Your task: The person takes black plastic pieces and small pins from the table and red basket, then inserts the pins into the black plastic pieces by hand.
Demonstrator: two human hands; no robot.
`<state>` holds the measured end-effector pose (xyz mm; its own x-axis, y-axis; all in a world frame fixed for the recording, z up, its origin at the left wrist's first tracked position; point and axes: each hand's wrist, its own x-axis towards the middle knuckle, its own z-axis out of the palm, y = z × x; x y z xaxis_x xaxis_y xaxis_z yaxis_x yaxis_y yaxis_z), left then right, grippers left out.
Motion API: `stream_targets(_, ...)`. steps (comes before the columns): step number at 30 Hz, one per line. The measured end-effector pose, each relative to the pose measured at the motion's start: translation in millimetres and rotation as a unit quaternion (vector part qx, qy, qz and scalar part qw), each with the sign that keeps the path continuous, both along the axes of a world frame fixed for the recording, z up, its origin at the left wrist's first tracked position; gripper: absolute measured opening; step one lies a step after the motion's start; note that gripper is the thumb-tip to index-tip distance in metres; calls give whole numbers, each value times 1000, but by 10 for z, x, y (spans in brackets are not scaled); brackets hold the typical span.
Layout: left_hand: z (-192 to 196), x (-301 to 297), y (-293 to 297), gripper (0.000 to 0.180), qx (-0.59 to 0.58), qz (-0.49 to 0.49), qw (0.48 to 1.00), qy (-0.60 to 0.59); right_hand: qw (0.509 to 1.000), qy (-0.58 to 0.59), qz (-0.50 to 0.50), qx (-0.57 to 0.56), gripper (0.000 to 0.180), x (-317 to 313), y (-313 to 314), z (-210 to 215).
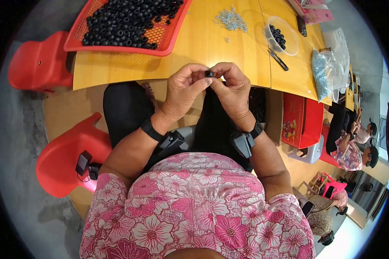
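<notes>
black piece (208, 74) (partly behind fingertips (205, 82))

The small black cylindrical part (208, 74) is partly hidden by the left hand (183, 90) and right hand (234, 88). The perforated red plastic basket (173, 39) is cut off by the upper edge; the loose silvery pieces (231, 20) are too small to be identified.

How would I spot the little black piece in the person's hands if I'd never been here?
Find the yellow table; at its near edge, look where the left hand and right hand meet. Pinched between them is the small black piece. Similar black pieces lie in the red basket and clear bowl; this one alone is held.
</notes>
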<state>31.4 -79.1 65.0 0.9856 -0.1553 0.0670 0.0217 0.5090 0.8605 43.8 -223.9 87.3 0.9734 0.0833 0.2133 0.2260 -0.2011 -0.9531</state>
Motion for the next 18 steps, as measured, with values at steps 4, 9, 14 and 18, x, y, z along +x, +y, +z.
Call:
stream_targets(4,24,4,4,21,49,8,998,25,995,-45,-3,-92,20,-41,-1,134)
stream_targets(9,-2,57,56,12,11,-8,998,60,985,-90,47,-137,13,56,-62,187)
stream_targets(14,-12,103,143,7,21,-31,999,36,979,-30,-125,-158,14,539,-358,-50)
stream_targets(18,-1,104,104,10,-2,-30,999,33,960,-63,-124,-242,14,852,-506,-133)
